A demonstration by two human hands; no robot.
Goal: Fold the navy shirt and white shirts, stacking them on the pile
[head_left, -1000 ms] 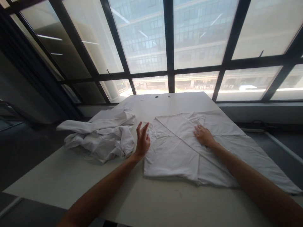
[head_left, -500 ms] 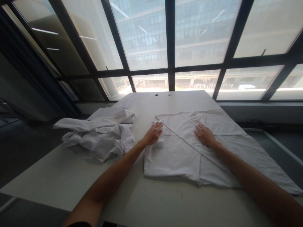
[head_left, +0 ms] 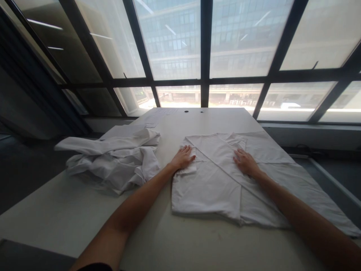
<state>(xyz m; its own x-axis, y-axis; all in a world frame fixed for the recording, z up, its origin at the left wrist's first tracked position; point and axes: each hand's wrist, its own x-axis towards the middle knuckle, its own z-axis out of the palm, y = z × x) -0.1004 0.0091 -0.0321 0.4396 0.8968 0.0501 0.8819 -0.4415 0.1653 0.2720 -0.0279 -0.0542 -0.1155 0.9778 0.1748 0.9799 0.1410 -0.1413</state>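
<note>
White garment [head_left: 208, 195] on table [head_left: 203, 242].
Left hand [head_left: 183, 158] and right hand [head_left: 245, 162] lie apart, flat, fingers extended, on its left edge and middle; cloth pile [head_left: 118, 167] at left, papers [head_left: 154, 119] beyond, markings too faint to read.

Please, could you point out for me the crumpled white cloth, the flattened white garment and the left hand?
Crumpled white cloth [head_left: 113, 165]: head view, middle of the heap.
Flattened white garment [head_left: 217, 178]: head view, fabric just below the diagonal line.
Left hand [head_left: 182, 158]: head view, back of the hand.
</note>
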